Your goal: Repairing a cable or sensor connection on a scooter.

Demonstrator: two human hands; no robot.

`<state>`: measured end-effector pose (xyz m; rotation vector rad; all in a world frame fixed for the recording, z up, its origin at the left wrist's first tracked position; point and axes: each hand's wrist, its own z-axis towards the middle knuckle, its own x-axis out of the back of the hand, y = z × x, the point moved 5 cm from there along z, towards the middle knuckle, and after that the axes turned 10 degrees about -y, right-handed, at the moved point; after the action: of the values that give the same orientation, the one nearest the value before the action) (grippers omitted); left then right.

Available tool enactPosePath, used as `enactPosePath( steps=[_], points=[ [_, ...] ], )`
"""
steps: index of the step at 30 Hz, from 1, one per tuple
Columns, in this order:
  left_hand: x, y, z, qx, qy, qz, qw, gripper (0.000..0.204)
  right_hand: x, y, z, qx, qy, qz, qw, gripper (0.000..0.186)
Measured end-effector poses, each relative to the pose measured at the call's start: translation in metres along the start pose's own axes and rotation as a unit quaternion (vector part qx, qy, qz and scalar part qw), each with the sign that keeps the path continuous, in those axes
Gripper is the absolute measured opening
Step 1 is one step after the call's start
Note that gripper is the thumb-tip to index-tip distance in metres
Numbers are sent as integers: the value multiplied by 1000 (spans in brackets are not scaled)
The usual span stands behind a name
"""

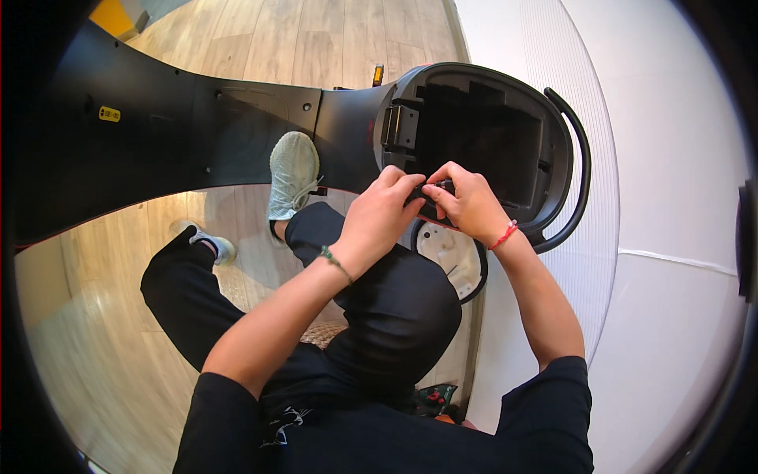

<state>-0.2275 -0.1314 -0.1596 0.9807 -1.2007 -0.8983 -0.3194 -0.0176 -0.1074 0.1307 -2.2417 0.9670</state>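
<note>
Both hands work at the near-left rim of an open black storage compartment point(482, 134) on a black scooter body point(142, 142). My left hand point(379, 209) has its fingers bent and bunched at the rim; what is under them is hidden. My right hand point(470, 205) pinches a small dark part point(444, 186) at the rim, its thumb close to my left fingertips. A metal hinge bracket point(400, 126) is fixed on the compartment's left side, just above my hands.
A white-lined lid or cushion point(448, 261) lies below the compartment. A curved black handle point(584, 150) rounds its right end, beside a white surface point(679, 158). My sneakered foot point(294, 170) rests against the scooter, over a wooden floor point(292, 39). Dark green tools point(434, 399) lie low behind my knee.
</note>
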Motion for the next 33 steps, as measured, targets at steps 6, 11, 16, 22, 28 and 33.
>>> enactPosePath(
  steps=[6, 11, 16, 22, 28, 33],
  points=[
    [-6, -9, 10, -88, -19, 103, 991, 15, -7, 6, -1, -7, 20, -4, 1000, 19],
    [-8, -8, 11, -123, -21, 81, 989, 13, -8, 2, -3, 0, 14, -21, 1000, 22],
    [-9, -10, 15, -121, -15, 58, 991, 14, -7, 2, -2, 3, 29, -18, 999, 22],
    [-4, -11, 12, -93, -21, 102, 990, 16, -12, 6, -5, 34, 18, -29, 999, 35],
    [60, 51, -24, -170, 91, 143, 971, 17, 0, -59, -34, 101, 41, 206, 973, 21],
    [151, 68, -85, -150, 152, 257, 942, 15, -36, -128, -13, 174, -90, 297, 935, 22]
  ],
)
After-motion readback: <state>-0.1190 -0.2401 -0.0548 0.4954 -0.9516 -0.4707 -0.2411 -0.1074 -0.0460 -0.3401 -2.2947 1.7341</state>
